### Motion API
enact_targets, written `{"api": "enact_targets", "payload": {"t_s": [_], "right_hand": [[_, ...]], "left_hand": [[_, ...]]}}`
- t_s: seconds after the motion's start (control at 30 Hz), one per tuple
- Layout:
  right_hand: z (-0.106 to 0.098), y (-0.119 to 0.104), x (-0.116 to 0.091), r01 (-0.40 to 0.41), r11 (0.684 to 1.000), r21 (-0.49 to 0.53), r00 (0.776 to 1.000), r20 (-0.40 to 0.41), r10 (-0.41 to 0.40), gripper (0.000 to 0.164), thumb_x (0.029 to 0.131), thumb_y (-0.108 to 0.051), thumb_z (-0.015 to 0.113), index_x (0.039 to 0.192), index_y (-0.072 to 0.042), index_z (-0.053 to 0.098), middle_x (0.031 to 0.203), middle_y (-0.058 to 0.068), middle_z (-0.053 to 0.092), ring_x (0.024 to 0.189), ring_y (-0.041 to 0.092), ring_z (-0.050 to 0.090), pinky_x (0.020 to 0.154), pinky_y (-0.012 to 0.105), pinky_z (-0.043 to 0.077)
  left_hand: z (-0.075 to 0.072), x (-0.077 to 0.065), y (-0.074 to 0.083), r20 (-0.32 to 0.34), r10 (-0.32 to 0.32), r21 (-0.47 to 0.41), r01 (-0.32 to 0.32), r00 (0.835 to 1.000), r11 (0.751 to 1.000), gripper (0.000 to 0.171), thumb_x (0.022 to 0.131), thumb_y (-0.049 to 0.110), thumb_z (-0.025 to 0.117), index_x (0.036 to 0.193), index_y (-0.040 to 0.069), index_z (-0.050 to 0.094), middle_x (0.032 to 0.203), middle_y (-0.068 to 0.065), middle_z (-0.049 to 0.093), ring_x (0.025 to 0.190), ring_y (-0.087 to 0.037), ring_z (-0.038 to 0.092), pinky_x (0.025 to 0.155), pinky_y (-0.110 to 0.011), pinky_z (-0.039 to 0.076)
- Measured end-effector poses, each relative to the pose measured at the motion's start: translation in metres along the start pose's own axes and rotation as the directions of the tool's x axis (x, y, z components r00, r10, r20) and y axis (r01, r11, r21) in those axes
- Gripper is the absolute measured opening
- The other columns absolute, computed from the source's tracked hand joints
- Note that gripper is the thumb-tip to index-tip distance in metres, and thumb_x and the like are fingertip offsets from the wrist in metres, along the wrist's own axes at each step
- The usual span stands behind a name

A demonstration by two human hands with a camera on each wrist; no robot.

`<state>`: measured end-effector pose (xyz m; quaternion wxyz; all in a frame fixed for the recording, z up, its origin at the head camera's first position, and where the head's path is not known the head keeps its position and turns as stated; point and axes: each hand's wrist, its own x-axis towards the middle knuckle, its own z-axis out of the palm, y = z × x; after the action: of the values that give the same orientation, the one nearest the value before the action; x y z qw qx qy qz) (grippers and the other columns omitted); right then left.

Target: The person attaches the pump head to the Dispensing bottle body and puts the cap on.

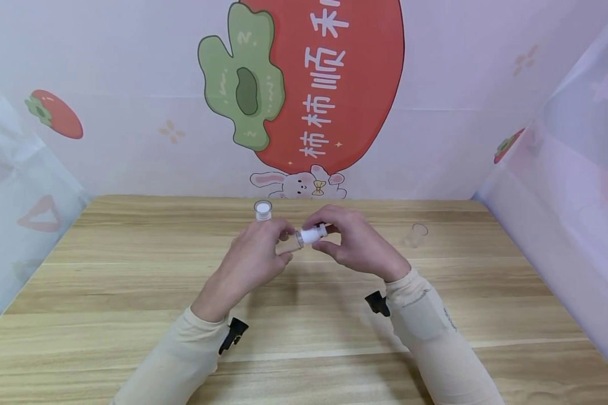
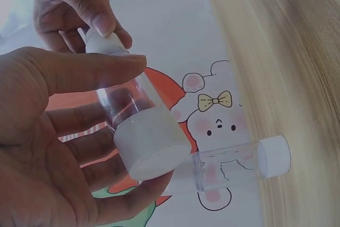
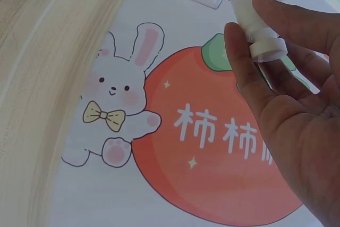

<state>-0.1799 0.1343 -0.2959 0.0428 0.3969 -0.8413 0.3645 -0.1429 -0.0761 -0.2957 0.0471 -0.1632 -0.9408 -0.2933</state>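
Observation:
In my left hand [image 1: 255,253] is a clear bottle [image 2: 127,99] with a white base [image 2: 151,144], gripped between thumb and fingers. The bottle is tilted, its mouth end toward my right hand [image 1: 352,242]. That hand pinches a white pump top [image 3: 249,17] at the bottle's mouth; a wider white rim [image 3: 268,49] shows at the outer end. Whether the top is fully seated I cannot tell. Just behind my left hand a second clear bottle [image 2: 228,166], also white-based, stands upright on the table; the hand partly hides it in the head view.
A clear cap [image 1: 415,235] is on the wooden table [image 1: 132,315], beyond my right wrist. A printed sheet with a red persimmon [image 1: 365,73] and a rabbit rises at the back edge. Pale sheets [image 1: 582,185] close off both sides.

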Motion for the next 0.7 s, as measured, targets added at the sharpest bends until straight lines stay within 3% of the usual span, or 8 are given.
{"api": "enact_targets", "payload": {"t_s": [0.3, 0.7], "right_hand": [[-0.002, -0.001, -0.001, 0.013, 1.0, 0.006, 1.0, -0.01, -0.013, 0.036, 0.08, 0.006, 0.082, 0.111, -0.008, 0.071, 0.106, -0.003, 0.067, 0.097, 0.012, 0.063, 0.09, 0.033, 0.056], [-0.004, -0.002, 0.0, 0.04, 0.999, -0.02, 0.999, -0.027, -0.041, 0.037, 0.078, 0.005, 0.084, 0.109, -0.013, 0.074, 0.11, -0.006, 0.069, 0.103, 0.011, 0.062, 0.09, 0.033, 0.055]], "left_hand": [[-0.006, 0.002, -0.004, 0.073, -0.008, -0.076, 0.013, 0.997, 0.997, 0.036, 0.083, 0.005, 0.082, 0.117, 0.003, 0.071, 0.107, -0.011, 0.072, 0.101, -0.029, 0.067, 0.087, -0.047, 0.054], [-0.012, 0.003, -0.01, 0.131, 0.017, -0.178, 0.007, 0.991, 0.984, 0.035, 0.086, 0.006, 0.08, 0.119, 0.002, 0.071, 0.108, -0.009, 0.07, 0.099, -0.027, 0.066, 0.089, -0.043, 0.054]]}}
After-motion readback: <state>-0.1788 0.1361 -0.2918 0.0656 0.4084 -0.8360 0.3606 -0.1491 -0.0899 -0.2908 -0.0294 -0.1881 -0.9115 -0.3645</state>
